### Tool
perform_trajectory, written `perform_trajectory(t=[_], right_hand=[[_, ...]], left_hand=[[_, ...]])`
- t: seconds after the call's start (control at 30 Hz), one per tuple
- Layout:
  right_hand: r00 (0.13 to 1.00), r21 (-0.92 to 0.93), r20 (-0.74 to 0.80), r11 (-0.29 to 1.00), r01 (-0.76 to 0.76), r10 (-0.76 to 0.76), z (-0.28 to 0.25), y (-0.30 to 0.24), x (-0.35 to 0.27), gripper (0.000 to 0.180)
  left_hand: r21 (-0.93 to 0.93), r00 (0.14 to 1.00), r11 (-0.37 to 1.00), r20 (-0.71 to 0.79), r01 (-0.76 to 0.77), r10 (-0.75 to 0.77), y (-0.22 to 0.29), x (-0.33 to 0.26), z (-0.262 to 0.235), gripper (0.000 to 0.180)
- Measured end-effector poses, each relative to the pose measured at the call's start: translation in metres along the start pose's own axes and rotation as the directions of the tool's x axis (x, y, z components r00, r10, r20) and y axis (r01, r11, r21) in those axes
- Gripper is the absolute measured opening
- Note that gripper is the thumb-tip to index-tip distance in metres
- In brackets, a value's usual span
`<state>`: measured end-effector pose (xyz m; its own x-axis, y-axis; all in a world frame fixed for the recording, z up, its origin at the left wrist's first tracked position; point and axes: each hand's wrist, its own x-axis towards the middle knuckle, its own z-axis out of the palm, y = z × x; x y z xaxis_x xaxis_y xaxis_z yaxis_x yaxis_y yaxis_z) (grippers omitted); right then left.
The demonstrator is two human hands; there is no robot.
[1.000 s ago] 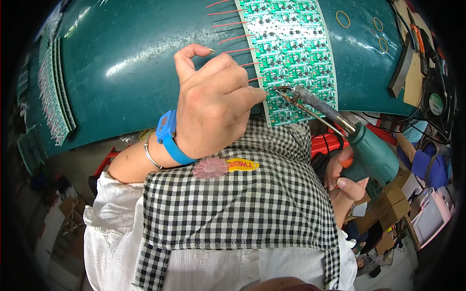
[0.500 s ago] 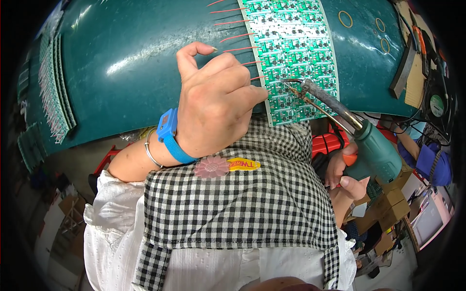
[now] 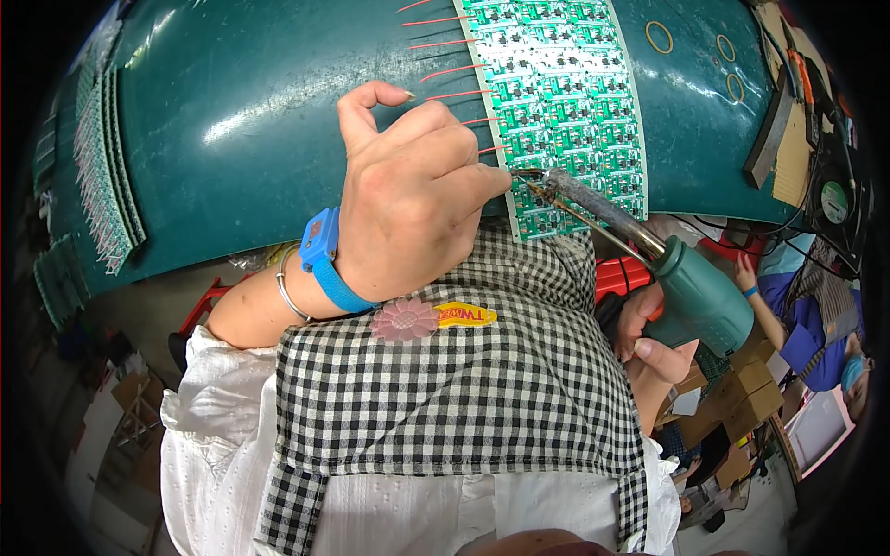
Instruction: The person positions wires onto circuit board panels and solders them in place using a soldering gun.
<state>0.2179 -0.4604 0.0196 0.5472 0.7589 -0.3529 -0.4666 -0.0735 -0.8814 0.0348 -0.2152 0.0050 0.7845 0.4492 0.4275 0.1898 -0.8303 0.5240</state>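
A panel of green circuit boards [image 3: 565,102] lies on the teal work mat, its near end by my apron. Several thin red wires [image 3: 445,44] stick out from its left edge. My left hand [image 3: 417,190] is closed in a pinch at that edge, the index fingertip against the panel; anything between the fingers is hidden. My right hand [image 3: 644,334], partly hidden, grips a soldering iron [image 3: 705,287] with a green handle. The iron's dark tip is over the panel's left edge, right beside my left fingertips. A thin metal tube runs beneath its shaft.
Stacked board panels with wires [image 3: 107,176] lie at the mat's left. Rubber bands [image 3: 659,37] and a dark bar [image 3: 771,139] are at the right, near tools and cables. A co-worker's arm [image 3: 768,315] with a wristband shows beyond, above cardboard boxes [image 3: 751,394].
The soldering iron has moved left, bringing its tip from the panel's inner area to my left fingertips. My left hand has stayed put. At right, the co-worker has shifted further into view.
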Motion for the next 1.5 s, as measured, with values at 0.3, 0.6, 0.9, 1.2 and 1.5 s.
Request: perform_trajectory(t=[0.3,0.6,0.9,1.2,1.5], right_hand=[[0.947,0.122,0.302,0.99,0.074,-0.108,-0.008,-0.001,0.017,0.057],[0.9,0.228,0.398,0.969,0.09,-0.178,-0.02,-0.006,0.029,0.061],[0.839,0.389,0.16,0.814,0.431,-0.521,-0.035,-0.055,0.086,0.061],[0.76,0.518,0.068,0.674,0.527,-0.647,-0.06,-0.129,0.174,0.052],[0.88,0.352,-0.021,0.82,0.451,-0.475,-0.051,-0.118,0.228,0.018]], left_hand=[[0.001,1.0,1.0,0.01,0.001,-0.001,0.0,-0.002,0.0,0.021],[-0.006,1.0,1.0,0.009,0.005,-0.005,0.002,0.004,0.001,0.023],[0.007,1.0,1.0,0.012,0.013,-0.013,0.009,0.007,-0.004,0.023],[-0.007,1.0,1.0,-0.001,0.018,-0.018,0.013,0.006,-0.004,0.019],[0.001,0.999,0.999,0.018,0.035,-0.035,0.014,0.002,-0.006,0.021]])
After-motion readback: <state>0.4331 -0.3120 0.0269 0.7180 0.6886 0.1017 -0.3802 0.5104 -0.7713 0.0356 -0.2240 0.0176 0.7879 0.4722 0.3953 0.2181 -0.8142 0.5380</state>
